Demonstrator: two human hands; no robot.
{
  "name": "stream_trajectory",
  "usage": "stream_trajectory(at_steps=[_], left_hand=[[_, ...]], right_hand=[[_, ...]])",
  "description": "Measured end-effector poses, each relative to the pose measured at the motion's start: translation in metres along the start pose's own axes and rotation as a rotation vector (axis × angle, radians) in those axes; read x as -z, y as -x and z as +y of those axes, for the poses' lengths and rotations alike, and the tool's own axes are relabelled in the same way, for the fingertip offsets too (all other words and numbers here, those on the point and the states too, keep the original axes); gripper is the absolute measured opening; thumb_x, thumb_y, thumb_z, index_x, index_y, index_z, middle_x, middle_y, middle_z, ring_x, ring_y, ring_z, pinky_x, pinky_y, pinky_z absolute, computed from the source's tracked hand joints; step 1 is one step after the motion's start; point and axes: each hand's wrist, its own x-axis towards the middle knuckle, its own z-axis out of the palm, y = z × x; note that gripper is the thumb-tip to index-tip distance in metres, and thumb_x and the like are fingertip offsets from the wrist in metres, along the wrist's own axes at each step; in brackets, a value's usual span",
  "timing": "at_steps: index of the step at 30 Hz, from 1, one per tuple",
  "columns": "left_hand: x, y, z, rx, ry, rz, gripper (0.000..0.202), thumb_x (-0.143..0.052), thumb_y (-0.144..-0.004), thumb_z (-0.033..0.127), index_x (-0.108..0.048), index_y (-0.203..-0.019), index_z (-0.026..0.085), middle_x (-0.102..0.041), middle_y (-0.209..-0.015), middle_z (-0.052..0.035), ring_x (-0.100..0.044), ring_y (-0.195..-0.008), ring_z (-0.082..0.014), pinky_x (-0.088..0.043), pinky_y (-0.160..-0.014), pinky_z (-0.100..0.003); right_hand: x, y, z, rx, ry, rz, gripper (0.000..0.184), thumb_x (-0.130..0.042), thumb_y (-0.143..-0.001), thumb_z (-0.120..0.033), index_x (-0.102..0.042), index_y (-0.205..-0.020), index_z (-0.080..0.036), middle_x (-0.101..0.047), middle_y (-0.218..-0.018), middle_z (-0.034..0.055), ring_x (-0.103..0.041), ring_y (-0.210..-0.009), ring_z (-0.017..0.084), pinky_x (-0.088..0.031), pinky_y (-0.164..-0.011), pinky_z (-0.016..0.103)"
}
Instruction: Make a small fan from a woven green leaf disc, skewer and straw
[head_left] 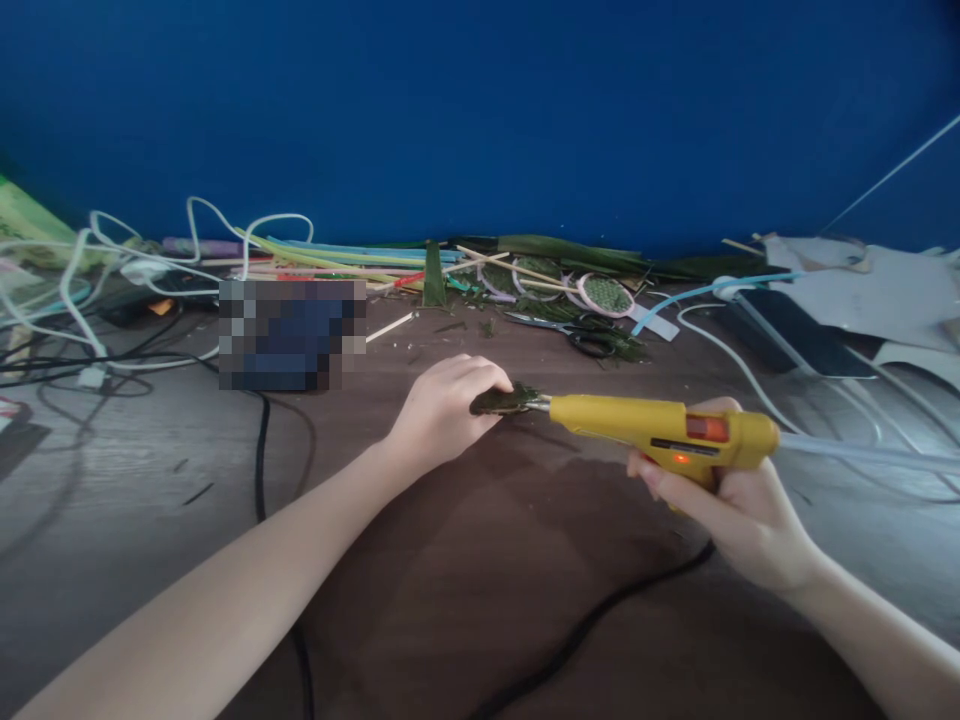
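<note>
My right hand is wrapped round the grip of a yellow hot glue gun with a small orange light lit on its side. A clear glue stick sticks out of its back end. In front of me my left hand pinches a small dark green piece of leaf. The gun's metal nozzle is at the right edge of this piece; whether it touches cannot be made out. Part of the leaf piece is hidden by my left fingers.
Scissors lie beyond my hands, near round green woven pieces with pale rims and long leaves. A phone lies at right. White cables tangle at left. A black cord crosses the table.
</note>
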Motion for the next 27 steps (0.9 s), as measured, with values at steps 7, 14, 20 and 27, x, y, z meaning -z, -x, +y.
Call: stream_trajectory(at_steps=[7, 14, 20, 27], left_hand=[[0.0, 0.0, 0.0, 0.004, 0.002, 0.0, 0.005, -0.056, -0.078, 0.014, -0.056, -0.082, 0.017, -0.068, -0.085, -0.0053, -0.06, -0.079, -0.0167, -0.047, -0.073, -0.031], [0.001, -0.001, 0.001, -0.008, -0.008, 0.0, 0.004, -0.055, -0.078, 0.014, -0.056, -0.082, 0.017, -0.068, -0.084, -0.0053, -0.06, -0.078, -0.0167, -0.047, -0.073, -0.031], [0.001, 0.0, 0.0, -0.034, -0.02, -0.002, 0.006, -0.055, -0.078, 0.013, -0.057, -0.082, 0.017, -0.068, -0.085, -0.0056, -0.061, -0.079, -0.0172, -0.047, -0.074, -0.031], [0.0, 0.0, -0.001, -0.037, -0.043, -0.016, 0.012, -0.054, -0.074, 0.011, -0.058, -0.082, 0.018, -0.069, -0.085, -0.0039, -0.061, -0.081, -0.0172, -0.045, -0.073, -0.03]], right_hand=[[0.004, 0.0, 0.002, -0.016, 0.088, 0.034, 0.012, -0.055, -0.08, -0.025, -0.045, -0.084, -0.023, -0.054, -0.075, 0.0015, -0.055, -0.069, 0.017, -0.044, -0.061, 0.028], [0.006, -0.001, 0.005, 0.015, 0.175, 0.048, 0.016, -0.057, -0.079, -0.029, -0.043, -0.086, -0.025, -0.053, -0.076, 0.0004, -0.056, -0.069, 0.018, -0.045, -0.063, 0.032], [0.01, -0.001, 0.005, 0.016, 0.274, 0.06, 0.019, -0.056, -0.079, -0.03, -0.041, -0.089, -0.026, -0.051, -0.079, 0.0003, -0.057, -0.067, 0.017, -0.046, -0.062, 0.031], [0.015, -0.001, 0.005, -0.078, 0.251, 0.03, 0.026, -0.057, -0.077, -0.034, -0.036, -0.091, -0.026, -0.055, -0.078, 0.0015, -0.059, -0.069, 0.021, -0.046, -0.065, 0.035]])
